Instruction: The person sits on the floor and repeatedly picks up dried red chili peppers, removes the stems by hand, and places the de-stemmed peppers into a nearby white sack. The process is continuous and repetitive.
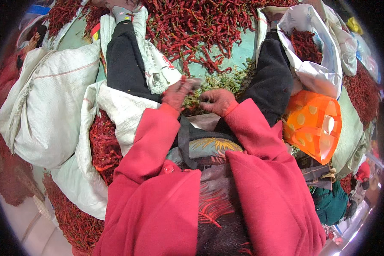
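Between the person's black-trousered legs, my left hand [180, 92] is raised and blurred beside a white woven sack; a small red bit shows near its fingertips, and what it holds is unclear. Close to its right, my right hand [218, 101] has curled fingers over a heap of green chili stems [225, 82]; whether anything lies inside the curl is hidden. Past the stems, a large pile of dried red chilies [201, 28] spreads over a pale green sheet [235, 48], with some loose chilies at its near edge.
Left are a full white woven sack [60, 92] and an open sack with red chilies [105, 144]. Right stand a white bag [331, 60] holding chilies, an orange dotted bag [302, 128] and a pale green sack [348, 134]. A person in green [331, 203] is at lower right.
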A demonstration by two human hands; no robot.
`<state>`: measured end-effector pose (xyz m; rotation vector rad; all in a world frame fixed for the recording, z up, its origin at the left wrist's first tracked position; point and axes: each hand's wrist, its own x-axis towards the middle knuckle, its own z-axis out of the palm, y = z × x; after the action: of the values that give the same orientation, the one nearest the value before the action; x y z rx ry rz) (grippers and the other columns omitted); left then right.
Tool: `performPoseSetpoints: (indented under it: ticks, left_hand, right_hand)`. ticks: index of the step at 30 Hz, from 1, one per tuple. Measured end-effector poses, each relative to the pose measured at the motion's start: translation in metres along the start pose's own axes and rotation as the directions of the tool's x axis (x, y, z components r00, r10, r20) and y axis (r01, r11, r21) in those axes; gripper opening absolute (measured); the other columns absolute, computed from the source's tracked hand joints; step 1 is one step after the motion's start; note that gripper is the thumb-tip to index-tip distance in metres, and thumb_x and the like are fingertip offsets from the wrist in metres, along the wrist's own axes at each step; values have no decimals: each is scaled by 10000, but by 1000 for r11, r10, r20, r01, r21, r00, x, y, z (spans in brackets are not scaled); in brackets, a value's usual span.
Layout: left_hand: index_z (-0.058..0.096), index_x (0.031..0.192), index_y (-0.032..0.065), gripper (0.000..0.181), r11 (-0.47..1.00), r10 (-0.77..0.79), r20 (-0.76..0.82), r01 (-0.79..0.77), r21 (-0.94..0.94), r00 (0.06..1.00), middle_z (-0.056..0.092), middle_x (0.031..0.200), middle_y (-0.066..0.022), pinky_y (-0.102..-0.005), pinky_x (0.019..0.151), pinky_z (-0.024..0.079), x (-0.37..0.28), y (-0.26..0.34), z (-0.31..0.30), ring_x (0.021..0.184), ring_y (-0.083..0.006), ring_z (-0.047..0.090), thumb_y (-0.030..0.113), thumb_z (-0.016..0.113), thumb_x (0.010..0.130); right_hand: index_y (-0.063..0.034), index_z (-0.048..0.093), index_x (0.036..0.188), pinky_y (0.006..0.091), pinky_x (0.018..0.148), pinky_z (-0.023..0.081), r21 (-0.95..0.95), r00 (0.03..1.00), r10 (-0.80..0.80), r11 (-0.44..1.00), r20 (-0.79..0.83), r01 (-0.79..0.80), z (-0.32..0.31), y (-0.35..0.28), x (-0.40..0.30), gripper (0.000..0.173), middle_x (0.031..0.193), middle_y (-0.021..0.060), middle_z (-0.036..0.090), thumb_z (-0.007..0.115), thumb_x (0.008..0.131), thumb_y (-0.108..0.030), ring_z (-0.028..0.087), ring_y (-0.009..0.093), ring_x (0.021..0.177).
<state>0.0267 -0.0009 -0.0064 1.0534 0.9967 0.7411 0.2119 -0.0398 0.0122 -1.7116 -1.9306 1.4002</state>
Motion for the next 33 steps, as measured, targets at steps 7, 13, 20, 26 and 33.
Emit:
performPoseSetpoints:
  ticks: [7, 13, 20, 26, 33]
  left_hand:
    - [580, 1043, -44, 305, 948, -138, -92, 105, -301, 986, 628, 898, -120, -238, 631, 453, 16, -31, -36, 779, -153, 608, 117, 481, 804]
    - [616, 1006, 28, 252, 948, -300, -70, 289, -137, 951, 594, 735, -14, -217, 444, 368, 11, -3, -32, 497, -80, 475, 98, 503, 792]
    - [588, 1103, 95, 294, 977, -202, 9, 202, -72, 979, 639, 867, -1, -207, 388, 335, 10, -3, -15, 423, -50, 422, 220, 608, 838]
    - [594, 1065, 78, 367, 965, -248, 15, 246, 91, 969, 580, 674, 25, -215, 402, 327, 8, -19, -11, 472, -64, 461, 313, 667, 793]
    - [573, 1097, 16, 335, 973, -187, 12, 187, -133, 982, 619, 990, -67, -227, 657, 466, 16, -29, -27, 872, -99, 564, 279, 496, 904]
  right_hand:
    - [-208, 625, 991, 402, 753, 477, -314, 903, -15, 940, -429, -133, -50, 68, 58, 303, 967, 90, 622, 625, 711, -325, 603, 305, 862]
    - [-196, 639, 956, 425, 730, 475, -366, 934, 190, 882, -303, -298, -41, 95, 77, 312, 914, 101, 632, 637, 691, -360, 603, 322, 845]
    - [-189, 658, 958, 343, 733, 477, 115, 979, 121, 988, -162, -103, -7, 51, 40, 350, 835, 113, 650, 670, 690, -413, 628, 267, 788]
    - [-231, 646, 1001, 379, 722, 477, -130, 1000, -12, 991, 24, 15, 7, -7, 24, 418, 870, 132, 633, 612, 709, -528, 612, 308, 823]
    - [-156, 587, 1115, 381, 793, 462, -143, 943, 56, 984, -327, -108, -47, 53, 78, 460, 1003, 102, 628, 626, 746, -428, 594, 290, 938]
